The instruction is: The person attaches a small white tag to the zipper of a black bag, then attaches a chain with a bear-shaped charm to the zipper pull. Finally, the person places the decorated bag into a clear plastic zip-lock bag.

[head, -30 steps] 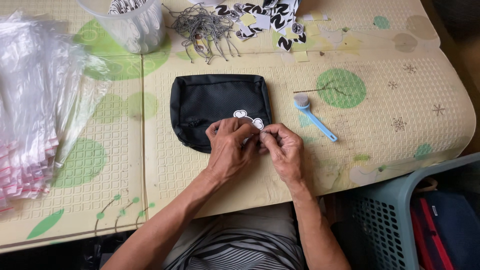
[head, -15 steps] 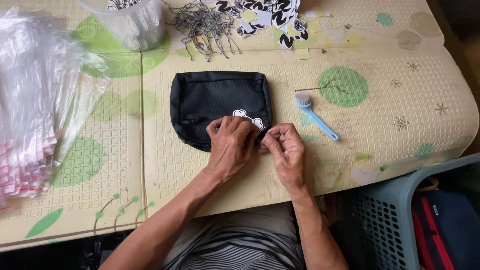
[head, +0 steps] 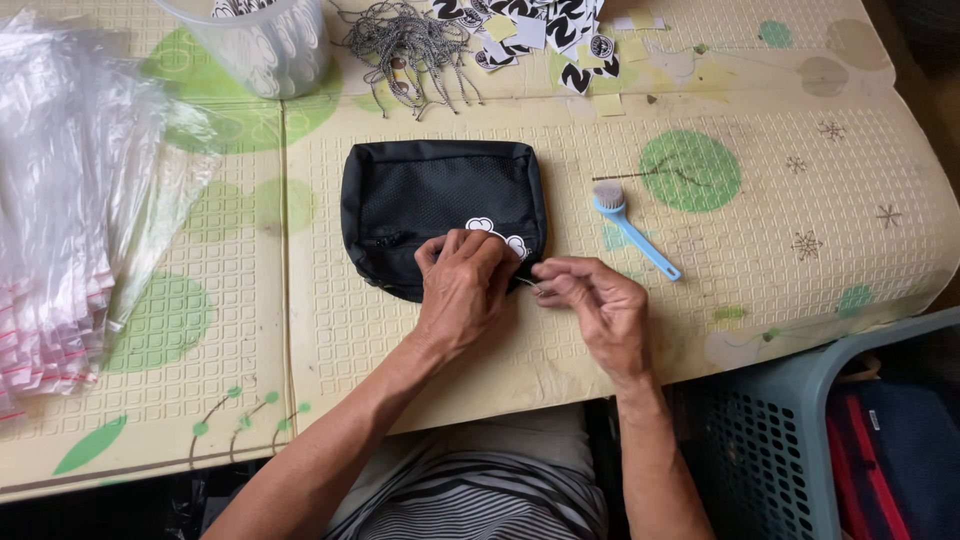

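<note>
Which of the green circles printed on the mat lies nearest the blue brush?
The solid dark green circle just right of the blue brush head; the paler ones lie left of the black pouch.

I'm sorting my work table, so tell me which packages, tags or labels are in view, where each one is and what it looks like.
Clear plastic bags: far left, stacked, red-striped edges.
Black-and-white tags: top centre, loose pile of small cards.
White label: on the black pouch, cloud-shaped, by the left hand.
Clear tub: top left, holding more tags.
Right hand: pinching beside the pouch's lower right corner.
</note>
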